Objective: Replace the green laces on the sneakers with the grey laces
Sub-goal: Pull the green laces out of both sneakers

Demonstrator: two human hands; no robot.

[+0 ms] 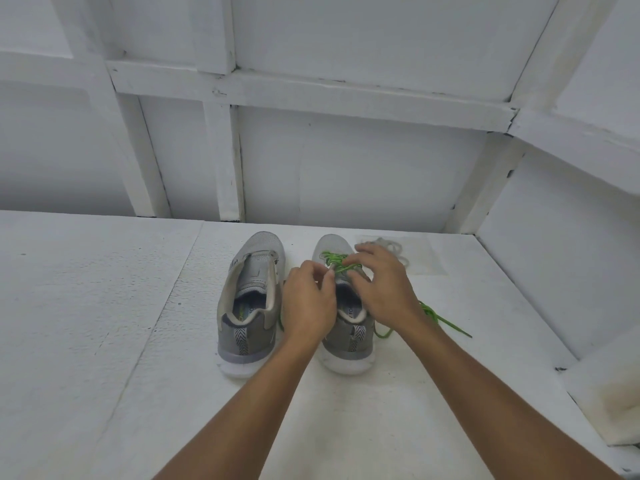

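- 2 hands in: right hand (384, 289) pinches the green lace (337, 263), left hand (308, 303) just beside it grips the right sneaker (346, 351) at its eyelet edge.
- Just beyond the right fingers lie the grey laces (389, 245).

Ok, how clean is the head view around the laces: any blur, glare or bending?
Head view: light is soft and even, no glare; wide-angle distortion tilts the wall beams; detail is slightly soft throughout; the green lace stands out, but the grey laces are faint against the white table.
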